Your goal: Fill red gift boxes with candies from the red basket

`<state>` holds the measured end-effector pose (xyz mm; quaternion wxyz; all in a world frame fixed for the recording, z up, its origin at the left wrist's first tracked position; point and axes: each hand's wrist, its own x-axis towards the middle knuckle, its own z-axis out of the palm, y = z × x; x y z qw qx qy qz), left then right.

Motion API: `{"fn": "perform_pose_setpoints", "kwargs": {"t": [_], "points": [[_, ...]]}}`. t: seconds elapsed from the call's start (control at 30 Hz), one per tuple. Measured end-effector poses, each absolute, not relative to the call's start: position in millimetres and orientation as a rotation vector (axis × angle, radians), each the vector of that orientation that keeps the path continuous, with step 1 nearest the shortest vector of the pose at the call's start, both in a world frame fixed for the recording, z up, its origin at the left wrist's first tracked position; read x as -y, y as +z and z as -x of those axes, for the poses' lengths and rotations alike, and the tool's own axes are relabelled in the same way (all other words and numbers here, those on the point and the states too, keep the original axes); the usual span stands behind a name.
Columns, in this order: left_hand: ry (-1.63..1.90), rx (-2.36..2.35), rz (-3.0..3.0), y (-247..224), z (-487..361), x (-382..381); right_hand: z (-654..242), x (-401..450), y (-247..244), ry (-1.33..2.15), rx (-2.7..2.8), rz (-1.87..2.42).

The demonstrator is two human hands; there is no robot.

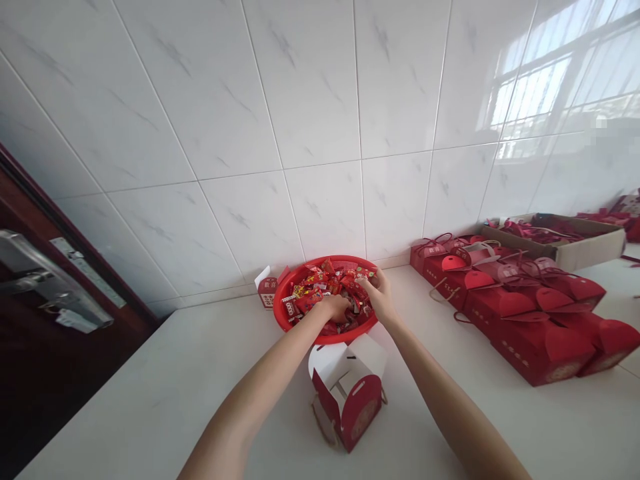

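Observation:
A round red plastic basket [284,323] full of small wrapped candies [309,293] stands against the wall. Over its middle, my left hand [336,308] reaches down among the candies; its fingertips are hidden there. My right hand [377,293] is at the basket's right side, its thumb and fingers closed on a red candy packet [367,273]. In front of the basket, between my forearms, sits a red gift box [361,412] with its white-lined flaps open and string handles at its sides. Neither hand touches this box.
Behind the basket's left side is a small red box [267,291]. Several closed red boxes [520,333] stand in rows on the right, beside a cardboard box [590,252] of red and pink items. A dark door [45,333] with a metal handle is at the left.

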<state>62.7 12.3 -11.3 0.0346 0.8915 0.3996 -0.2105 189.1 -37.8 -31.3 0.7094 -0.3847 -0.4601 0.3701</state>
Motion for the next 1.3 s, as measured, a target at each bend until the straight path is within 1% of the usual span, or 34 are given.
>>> {"fn": "perform_pose_setpoints", "kwargs": {"t": [0.3, 0.6, 0.83, 1.13, 1.3], "points": [[-0.657, -1.253, -2.699, -7.4, -70.7, -14.7, -190.0, 37.8, -30.9, 0.826, 1.047, 0.832], [-0.649, -1.455, -2.622, -10.8, -70.7, -15.7, -189.6, 40.8, -27.9, 0.849, 1.059, 0.830], [-0.686, -1.521, -2.598, -11.3, -75.6, -14.4, -189.6, 40.3, -27.7, 0.855, 1.060, 0.833], [-0.613, -1.573, -2.580, -17.4, -75.0, -16.4, -190.0, 38.9, -29.7, 0.865, 1.076, 0.834], [-0.457, -1.596, -2.565, -19.8, -74.1, -18.0, -189.7, 39.9, -28.5, 0.853, 1.086, 0.836]]}}
